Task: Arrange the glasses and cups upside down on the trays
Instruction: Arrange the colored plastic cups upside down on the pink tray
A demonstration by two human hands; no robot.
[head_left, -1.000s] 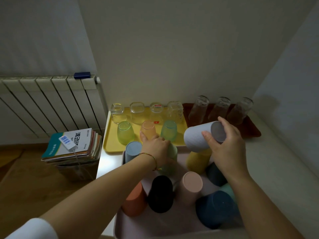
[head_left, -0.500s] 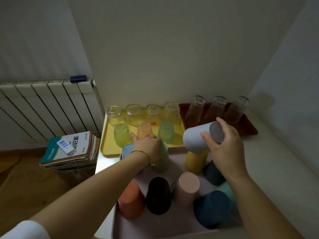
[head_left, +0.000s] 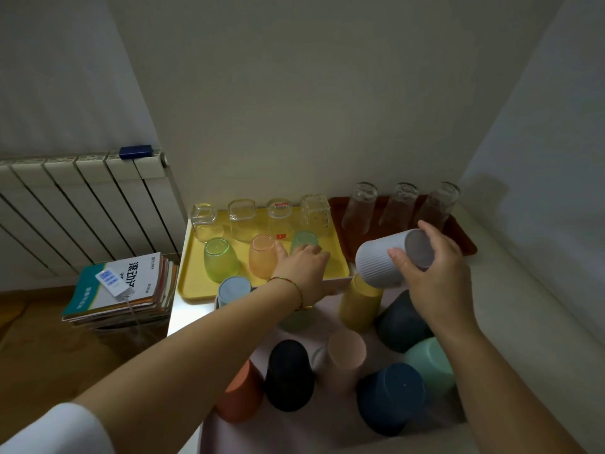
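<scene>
Right hand grips grey ribbed cup, tilted, in the air over yellow cup on pink tray. Left hand over yellow tray, at teal glass; possibly touching it, grip unclear.

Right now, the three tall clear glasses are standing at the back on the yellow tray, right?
No. The three tall clear glasses stand at the back on the brown tray, not the yellow tray, which holds shorter glasses beside it. The head view shows this.

White sleeve, thin beaded bracelet
</scene>
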